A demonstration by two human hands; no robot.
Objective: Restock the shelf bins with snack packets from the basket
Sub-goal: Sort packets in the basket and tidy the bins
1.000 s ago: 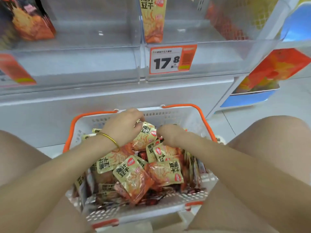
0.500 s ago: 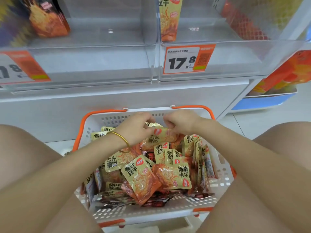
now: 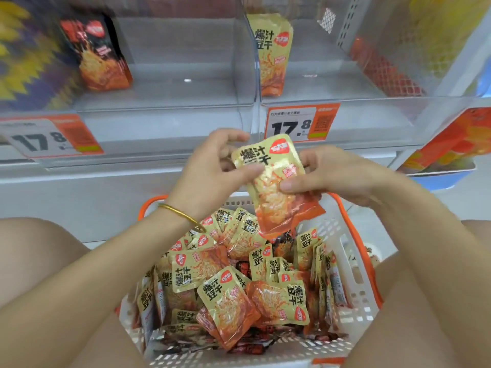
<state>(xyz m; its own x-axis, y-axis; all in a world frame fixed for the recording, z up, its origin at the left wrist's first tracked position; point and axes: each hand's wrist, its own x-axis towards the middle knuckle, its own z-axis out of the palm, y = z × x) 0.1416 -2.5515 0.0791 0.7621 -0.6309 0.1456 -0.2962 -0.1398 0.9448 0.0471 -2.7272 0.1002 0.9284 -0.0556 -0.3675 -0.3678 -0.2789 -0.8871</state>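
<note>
A: Where's the target bin (image 3: 305, 83)?
B: Straight above the basket's (image 3: 353, 261) far rim, w/ one pack standing inside.
A: Held packet (image 3: 276, 181)?
B: Upright, over the far rim. Left hand (image 3: 212, 166) & right hand (image 3: 326, 176) pinch its sides; both equally near.

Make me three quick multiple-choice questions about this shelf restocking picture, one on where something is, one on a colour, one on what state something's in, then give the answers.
1. Where is the lifted snack packet?
A. Above the basket
B. Inside the left bin
C. On the floor

2. What colour is the basket rim?
A. Blue
B. Orange
C. Green

3. How is the packet held?
A. By one hand only
B. By both hands
C. By neither hand

Answers:
1 A: it hangs over the packets in the basket, in front of the price tag.
2 B: the edge and handles are orange, the walls white.
3 B: the left hand and the right hand each pinch a side.
</note>
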